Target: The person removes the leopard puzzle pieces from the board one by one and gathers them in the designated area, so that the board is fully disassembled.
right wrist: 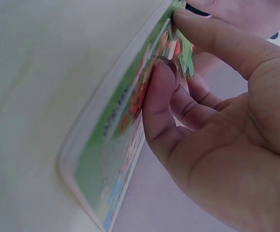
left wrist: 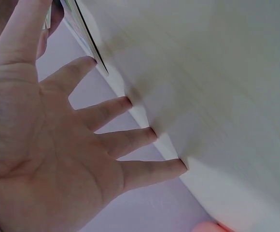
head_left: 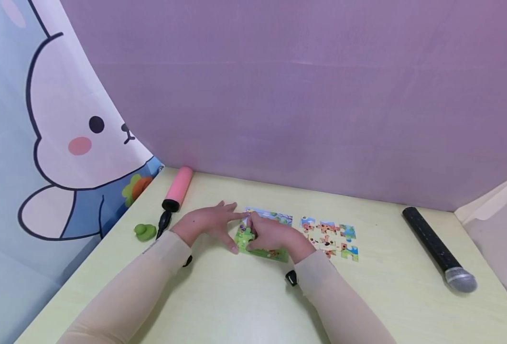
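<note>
A colourful jigsaw board (head_left: 279, 258) with a green border lies flat on the table. My left hand (head_left: 212, 222) spreads over its left side, index finger at the top edge and thumb near the lower left corner. The left wrist view shows that palm with straight fingers, tips on the table and board edge. Over the board, my right hand (head_left: 275, 236) has curled fingers and pinches a green jigsaw piece (right wrist: 185, 55), tilted up from the surface. Part of the piece and much of the board are hidden behind the hands.
Several loose jigsaw pieces (head_left: 349, 252) lie right of the board. A black microphone (head_left: 434, 243) with a silver head rests at the far right. On the left are a green toy duck (head_left: 145, 232) and a pink pump-like cylinder (head_left: 179, 186). A purple cloth (head_left: 296, 95) hangs behind.
</note>
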`<state>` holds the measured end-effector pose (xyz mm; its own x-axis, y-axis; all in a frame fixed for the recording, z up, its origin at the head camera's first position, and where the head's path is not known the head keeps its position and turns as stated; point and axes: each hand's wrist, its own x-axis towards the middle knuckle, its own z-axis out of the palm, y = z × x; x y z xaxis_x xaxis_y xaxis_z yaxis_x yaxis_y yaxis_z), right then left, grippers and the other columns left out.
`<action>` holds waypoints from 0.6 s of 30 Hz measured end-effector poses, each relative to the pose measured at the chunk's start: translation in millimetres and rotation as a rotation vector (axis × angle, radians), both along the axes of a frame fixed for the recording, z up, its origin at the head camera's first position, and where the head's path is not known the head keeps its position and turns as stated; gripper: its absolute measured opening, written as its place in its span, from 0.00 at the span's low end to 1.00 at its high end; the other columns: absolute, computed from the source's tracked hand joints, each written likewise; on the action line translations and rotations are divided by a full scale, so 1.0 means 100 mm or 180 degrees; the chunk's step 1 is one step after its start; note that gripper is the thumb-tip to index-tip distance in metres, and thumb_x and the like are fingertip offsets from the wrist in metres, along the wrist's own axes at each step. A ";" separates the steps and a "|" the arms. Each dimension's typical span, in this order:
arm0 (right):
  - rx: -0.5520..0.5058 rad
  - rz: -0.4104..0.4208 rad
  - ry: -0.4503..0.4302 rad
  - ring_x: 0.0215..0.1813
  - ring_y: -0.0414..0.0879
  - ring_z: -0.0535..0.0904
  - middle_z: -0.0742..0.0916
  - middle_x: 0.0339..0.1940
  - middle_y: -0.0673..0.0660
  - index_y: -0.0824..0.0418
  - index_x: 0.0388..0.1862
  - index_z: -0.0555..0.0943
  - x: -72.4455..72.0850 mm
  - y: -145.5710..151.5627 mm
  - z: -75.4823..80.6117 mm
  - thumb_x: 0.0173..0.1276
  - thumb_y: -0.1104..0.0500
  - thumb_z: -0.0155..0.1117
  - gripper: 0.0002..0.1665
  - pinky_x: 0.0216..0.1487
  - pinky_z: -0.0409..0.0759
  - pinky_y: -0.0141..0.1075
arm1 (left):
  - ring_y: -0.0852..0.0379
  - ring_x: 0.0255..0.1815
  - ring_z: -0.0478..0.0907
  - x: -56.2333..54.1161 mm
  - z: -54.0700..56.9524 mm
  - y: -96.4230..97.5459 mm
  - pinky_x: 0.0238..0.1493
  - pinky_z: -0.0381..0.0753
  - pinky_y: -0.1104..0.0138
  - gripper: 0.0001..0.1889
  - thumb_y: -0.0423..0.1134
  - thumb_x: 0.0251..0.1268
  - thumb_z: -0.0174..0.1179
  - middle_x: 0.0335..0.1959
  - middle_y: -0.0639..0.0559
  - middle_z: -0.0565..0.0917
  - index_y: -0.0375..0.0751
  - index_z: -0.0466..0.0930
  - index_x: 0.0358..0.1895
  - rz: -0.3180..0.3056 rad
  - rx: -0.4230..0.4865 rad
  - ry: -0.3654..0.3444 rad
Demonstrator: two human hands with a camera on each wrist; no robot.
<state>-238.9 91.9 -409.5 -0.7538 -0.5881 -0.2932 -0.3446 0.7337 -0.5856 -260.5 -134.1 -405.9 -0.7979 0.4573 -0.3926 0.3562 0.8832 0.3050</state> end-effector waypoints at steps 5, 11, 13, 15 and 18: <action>0.0006 0.0014 0.0055 0.33 0.46 0.71 0.77 0.37 0.53 0.57 0.60 0.67 0.01 0.00 -0.01 0.77 0.52 0.70 0.24 0.38 0.72 0.40 | 0.32 0.92 0.36 0.00 0.00 0.01 0.81 0.55 0.24 0.63 0.72 0.46 0.79 0.92 0.45 0.44 0.75 0.52 0.86 0.0023 -0.0036 -0.0013; -0.0077 0.0084 0.0152 0.29 0.44 0.67 0.74 0.32 0.51 0.58 0.58 0.67 0.02 0.01 -0.03 0.84 0.52 0.61 0.17 0.33 0.71 0.37 | 0.33 0.92 0.36 -0.01 -0.01 0.02 0.81 0.57 0.25 0.63 0.73 0.46 0.79 0.92 0.46 0.44 0.74 0.52 0.86 0.0022 -0.0056 -0.0003; -0.0115 0.0117 0.0182 0.30 0.44 0.69 0.75 0.32 0.51 0.59 0.58 0.68 0.02 0.00 -0.03 0.85 0.52 0.59 0.15 0.36 0.73 0.38 | 0.33 0.92 0.36 -0.01 -0.02 0.02 0.82 0.56 0.25 0.63 0.73 0.45 0.79 0.92 0.46 0.44 0.74 0.52 0.86 0.0026 -0.0041 -0.0008; -0.0159 0.0143 0.0202 0.30 0.43 0.70 0.76 0.32 0.50 0.60 0.57 0.68 0.03 0.00 -0.03 0.85 0.53 0.58 0.14 0.42 0.73 0.40 | 0.33 0.92 0.36 -0.01 -0.02 0.02 0.82 0.56 0.26 0.63 0.73 0.45 0.79 0.92 0.46 0.44 0.74 0.51 0.87 0.0021 -0.0035 -0.0002; -0.0224 0.0160 0.0195 0.30 0.44 0.71 0.77 0.33 0.51 0.60 0.55 0.68 0.03 0.00 -0.02 0.85 0.55 0.58 0.13 0.45 0.73 0.43 | 0.33 0.92 0.36 -0.01 -0.02 0.02 0.82 0.57 0.26 0.63 0.73 0.46 0.79 0.92 0.46 0.43 0.73 0.51 0.87 -0.0004 -0.0041 0.0012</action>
<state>-236.0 91.6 -411.7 -0.7382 -0.6431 -0.2039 -0.4167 0.6723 -0.6119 -261.8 -132.6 -407.9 -0.7989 0.4533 -0.3954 0.3584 0.8866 0.2922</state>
